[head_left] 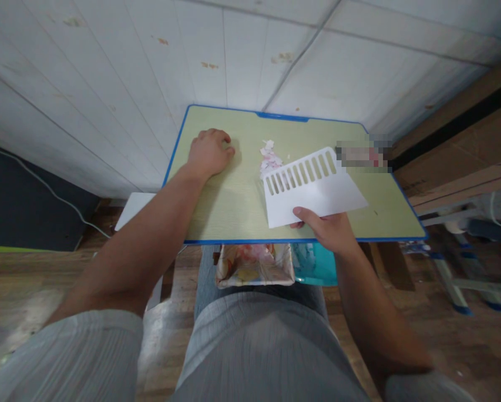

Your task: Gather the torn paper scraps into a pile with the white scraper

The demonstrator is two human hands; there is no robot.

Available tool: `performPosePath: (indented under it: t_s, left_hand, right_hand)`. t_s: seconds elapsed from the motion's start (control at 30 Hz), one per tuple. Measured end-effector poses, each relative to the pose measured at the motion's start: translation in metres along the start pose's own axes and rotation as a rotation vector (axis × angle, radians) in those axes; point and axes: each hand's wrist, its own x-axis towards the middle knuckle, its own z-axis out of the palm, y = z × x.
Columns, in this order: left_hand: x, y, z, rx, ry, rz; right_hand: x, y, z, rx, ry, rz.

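Observation:
My left hand (211,151) rests on the left part of a small pale-green table (233,212) with a blue edge. Its fingers are loosely curled, the thumb stands apart from them, and nothing shows in it. Thumb on top, my right hand (323,226) grips the near edge of a white slotted panel (313,192), tilted above the tabletop. A row of long slots runs along the panel's far side. Just beyond its left corner lies a small heap of white and pinkish paper scraps (270,156), partly covered by the panel.
Under the table's front edge, at my lap, are a fabric-lined basket (256,276) and a teal bin (315,268). A blurred-out item (361,155) lies at the table's right. Behind rises a white panelled wall (233,56); cardboard boxes (459,134) stand on the right.

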Motion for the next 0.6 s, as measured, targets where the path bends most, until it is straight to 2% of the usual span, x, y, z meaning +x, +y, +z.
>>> performPosePath:
  t_s: [0.2,0.37,0.6]
  left_hand:
    - [0.000,-0.001,-0.001,-0.015,-0.012,0.007]
    - [0.001,-0.003,0.002,-0.009,0.000,0.024]
    - [0.002,-0.005,0.001,-0.051,-0.005,0.045]
  right_hand:
    - [-0.005,-0.008,-0.004,0.079,-0.062,0.011]
    - [-0.003,-0.005,-0.003,0.125,0.009,0.030]
    - [-0.005,0.002,-0.003,0.124,-0.006,-0.004]
